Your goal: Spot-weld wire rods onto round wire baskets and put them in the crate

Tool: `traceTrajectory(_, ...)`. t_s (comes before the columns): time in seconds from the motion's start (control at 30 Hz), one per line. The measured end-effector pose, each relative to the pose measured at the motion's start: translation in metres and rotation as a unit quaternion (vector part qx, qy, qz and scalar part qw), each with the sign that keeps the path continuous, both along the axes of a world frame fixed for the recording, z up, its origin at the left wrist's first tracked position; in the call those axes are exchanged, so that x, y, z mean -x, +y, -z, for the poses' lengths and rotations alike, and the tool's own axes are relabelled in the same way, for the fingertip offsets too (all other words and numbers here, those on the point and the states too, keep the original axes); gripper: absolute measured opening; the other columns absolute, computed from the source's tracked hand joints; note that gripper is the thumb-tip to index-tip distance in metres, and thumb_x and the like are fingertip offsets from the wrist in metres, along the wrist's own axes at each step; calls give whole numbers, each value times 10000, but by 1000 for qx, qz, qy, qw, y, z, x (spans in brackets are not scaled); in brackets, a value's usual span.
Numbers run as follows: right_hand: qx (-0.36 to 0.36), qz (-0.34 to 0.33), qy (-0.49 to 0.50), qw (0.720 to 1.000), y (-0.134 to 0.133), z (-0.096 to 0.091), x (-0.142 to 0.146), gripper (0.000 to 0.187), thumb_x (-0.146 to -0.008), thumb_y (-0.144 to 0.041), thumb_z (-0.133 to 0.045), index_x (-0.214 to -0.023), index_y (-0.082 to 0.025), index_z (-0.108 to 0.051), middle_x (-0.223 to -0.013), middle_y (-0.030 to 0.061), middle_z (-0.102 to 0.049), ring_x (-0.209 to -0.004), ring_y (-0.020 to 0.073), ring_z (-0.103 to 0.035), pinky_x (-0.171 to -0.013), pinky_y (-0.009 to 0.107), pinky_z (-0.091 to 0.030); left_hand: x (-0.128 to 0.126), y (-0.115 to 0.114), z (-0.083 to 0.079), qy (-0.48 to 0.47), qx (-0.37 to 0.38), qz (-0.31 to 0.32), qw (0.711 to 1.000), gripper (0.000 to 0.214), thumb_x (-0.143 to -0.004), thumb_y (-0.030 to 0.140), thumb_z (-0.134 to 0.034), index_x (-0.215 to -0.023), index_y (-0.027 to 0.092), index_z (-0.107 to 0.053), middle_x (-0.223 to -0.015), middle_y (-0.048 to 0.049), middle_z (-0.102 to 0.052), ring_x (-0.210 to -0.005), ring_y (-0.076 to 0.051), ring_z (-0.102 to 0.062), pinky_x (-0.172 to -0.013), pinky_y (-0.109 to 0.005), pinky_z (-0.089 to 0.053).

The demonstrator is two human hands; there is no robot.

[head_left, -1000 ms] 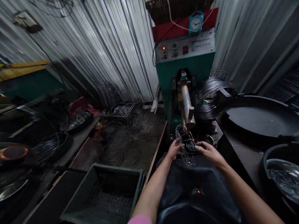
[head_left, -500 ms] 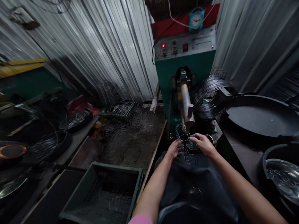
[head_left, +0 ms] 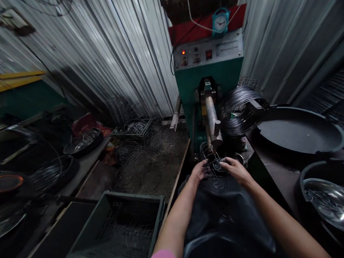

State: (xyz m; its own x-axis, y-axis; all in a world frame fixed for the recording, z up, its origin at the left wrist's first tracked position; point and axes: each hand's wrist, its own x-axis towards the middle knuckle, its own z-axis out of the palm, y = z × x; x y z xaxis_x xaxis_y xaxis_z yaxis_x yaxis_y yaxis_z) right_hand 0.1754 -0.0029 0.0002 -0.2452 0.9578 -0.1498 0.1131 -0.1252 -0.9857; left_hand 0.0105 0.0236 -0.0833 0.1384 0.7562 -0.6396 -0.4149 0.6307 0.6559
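A small wire basket frame (head_left: 213, 166) sits under the metal arm (head_left: 211, 121) of a green machine (head_left: 208, 70). My left hand (head_left: 199, 171) grips the frame's left side with curled fingers. On its right side my right hand (head_left: 236, 169) holds the frame's rim, fingers closed around the wire. Both forearms reach over a black apron (head_left: 228, 217) on my lap.
A coil of dark wire (head_left: 236, 110) hangs right of the machine beside a large black pan (head_left: 298, 129). A steel bowl (head_left: 324, 198) stands at the right. A green crate (head_left: 120, 227) lies lower left. Finished wire baskets (head_left: 140, 143) pile on the floor.
My right hand has slid from the frame's right edge in toward its top rim. The view has shifted a little to the right; the frame stays under the machine arm.
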Motion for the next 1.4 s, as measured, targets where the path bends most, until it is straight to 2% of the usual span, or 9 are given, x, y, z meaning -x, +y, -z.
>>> traceTrajectory(0.13, 20, 22, 29, 999, -7, -6, -3, 395, -617, -535, -667, -788, -183, -613, -727, 20, -624, -690, 174, -560, -643, 289, -450, 1, -4, 1, -5, 13, 25, 1000, 441, -789, 515, -533, -1045, 156, -552, -714, -40, -532, -606, -141, -532, -606, -337, -505)
traceTrajectory(0.23, 12, 25, 0, 1000, -25, 3, -18, 442, -633, -549, -662, -869, -177, -630, -802, 45, -642, -743, 192, -567, -668, 304, -455, 10, -21, 8, 70, -76, 21, 994, 584, -767, 585, -519, -1197, 190, -484, -985, -107, -579, -863, -218, -593, -767, -421, -495)
traceTrajectory(0.3, 19, -6, -12, 1000, -36, 11, -28, 437, -650, -542, -659, -880, -171, -633, -834, 55, -646, -761, 199, -571, -690, 318, -458, 16, -34, 13, 196, -210, 9, 958, 674, -694, 501, -650, -1274, 232, -438, -1242, -123, -494, -1128, -270, -497, -952, -464, -395)
traceTrajectory(0.37, 33, -32, -14, 999, -43, 19, -33, 439, -659, -546, -653, -879, -168, -627, -834, 55, -644, -754, 201, -573, -696, 328, -460, 17, -43, 16, 307, -343, 14, 887, 775, -593, 333, -762, -1292, 248, -438, -1386, -102, -382, -1297, -286, -324, -1081, -450, -240)
traceTrajectory(0.47, 23, -27, -41, 999, -45, 24, -33, 448, -665, -580, -629, -848, -172, -615, -797, 42, -627, -743, 202, -563, -677, 319, -455, 9, -44, 15, 360, -426, 38, 829, 766, -525, 209, -796, -1232, 229, -503, -1406, -102, -370, -1354, -308, -211, -1119, -473, -126)
traceTrajectory(0.67, -60, 0, -94, 994, -43, 19, -25, 365, -706, -560, -553, -756, -200, -590, -731, 27, -596, -735, 207, -537, -687, 311, -442, -4, -35, 13, 331, -405, -4, 852, 538, -552, 214, -793, -1048, 219, -583, -1259, -113, -500, -1288, -309, -321, -1092, -481, -216)
traceTrajectory(0.87, -107, 18, -115, 987, -23, 6, -17, 302, -725, -490, -512, -776, -204, -595, -783, 41, -624, -787, 220, -554, -728, 316, -429, -1, -38, 9, 314, -404, -10, 859, 582, -501, 263, -834, -1025, 222, -584, -1176, -109, -531, -1218, -316, -387, -1069, -465, -272)
traceTrajectory(1.07, -107, 11, -128, 986, -5, -4, -7, 294, -706, -476, -498, -738, -196, -580, -737, 38, -619, -736, 214, -556, -670, 315, -424, -5, -32, 17, 300, -415, -22, 859, 645, -536, 274, -812, -1108, 198, -524, -1202, -122, -490, -1141, -283, -464, -918, -405, -448)
traceTrajectory(1.4, -111, 17, -148, 983, -5, -8, 2, 278, -719, -450, -485, -743, -191, -581, -740, 40, -625, -744, 211, -565, -651, 300, -425, -10, -30, 28, 312, -431, -13, 847, 608, -592, 290, -781, -1111, 197, -477, -1166, -101, -511, -1096, -240, -517, -889, -374, -477)
